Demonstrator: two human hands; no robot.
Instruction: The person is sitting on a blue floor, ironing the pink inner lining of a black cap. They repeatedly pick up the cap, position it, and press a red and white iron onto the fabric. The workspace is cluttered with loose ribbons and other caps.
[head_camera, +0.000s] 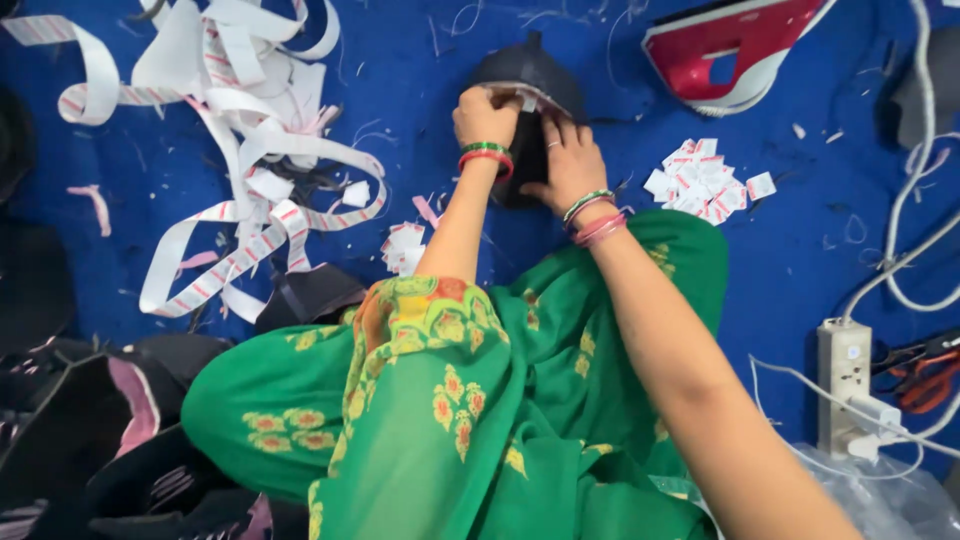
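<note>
Pressing a white label strip (520, 98) onto the rim of a black moulded cup (530, 75): left hand (486, 116) pinches strip and rim at the top edge, fingers curled closed on them. Right hand (572, 165) lies just beside it, fingers spread flat on the cup body, gripping nothing. Judged progress: label placed, not yet fixed. Cut labels (705, 180) wait right of the right hand, more (404, 246) below the left. Iron (735, 45) sits up-right, near. Ribbon tangle (240, 130) crowds the left; blue mat (800, 260) open to the right.
</note>
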